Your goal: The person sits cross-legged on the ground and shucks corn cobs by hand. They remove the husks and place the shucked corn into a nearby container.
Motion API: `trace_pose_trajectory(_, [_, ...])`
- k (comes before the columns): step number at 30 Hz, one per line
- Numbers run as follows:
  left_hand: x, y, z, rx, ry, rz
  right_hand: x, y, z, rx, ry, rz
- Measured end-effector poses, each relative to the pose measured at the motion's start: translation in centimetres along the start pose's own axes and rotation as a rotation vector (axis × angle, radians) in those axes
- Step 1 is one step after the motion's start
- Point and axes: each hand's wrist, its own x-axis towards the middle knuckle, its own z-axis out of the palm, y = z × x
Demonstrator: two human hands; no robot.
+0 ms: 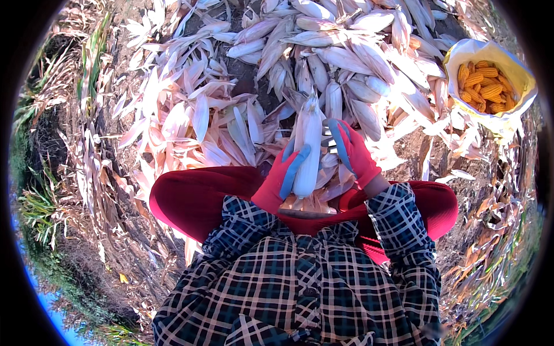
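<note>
My left hand (281, 177), in a red glove with a grey-blue coated palm, grips an ear of corn (309, 149) in its pale husk. The ear stands nearly lengthwise before me, its dry silk end pointing away and its stalk end towards my lap. Just right of it is my right hand (352, 151), gloved alike, with fingers curved towards the husk. Small pale, shiny pieces (331, 142) show beside those fingers; whether the hand holds them is unclear. Beyond both hands lies a heap of unhusked corn ears (342, 60).
Loose stripped husks (186, 116) are piled at the left front. A white and yellow sack (526, 93), its mouth spread wide, stands at the far right with several bare orange cobs (487, 86) inside. My crossed legs (194, 194) border the work. Dry stalks (91, 173) cover the left ground.
</note>
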Motion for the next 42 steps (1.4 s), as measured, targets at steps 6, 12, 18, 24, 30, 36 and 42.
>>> trace_pose_trajectory(6, [0.9, -1.9, -1.1, 0.092, -0.004, 0.091, -0.1, -0.2, 0.3, 0.157, -0.104, 0.155])
trace_pose_trajectory(12, [1.7, -4.0, -1.9, 0.394, 0.052, 0.251, -1.0, -2.5, 2.2, 0.393, -0.143, 0.287])
trace_pose_trajectory(18, [0.7, -4.7, -0.4, 0.587, 0.036, 0.242, -0.2, -1.2, 1.2, 0.497, -0.021, 0.322])
trace_pose_trajectory(24, [0.6, -4.8, -1.3, -0.155, -0.263, -0.159, 0.3, -2.2, 0.5, 0.856, 0.036, 0.288])
trace_pose_trajectory(30, [-1.6, -2.2, 0.1, -0.254, -0.416, -0.319, 0.2, -2.1, 1.0, 0.871, -0.057, 0.334])
trace_pose_trajectory(36, [0.1, -3.0, -1.3, -0.143, -0.163, -0.127, 1.2, -2.1, 0.3, 0.771, 0.121, 0.228])
trace_pose_trajectory(42, [0.9, -4.7, -2.1, -0.030, -0.040, 0.039, 1.1, -0.8, -0.1, 0.596, 0.059, 0.170])
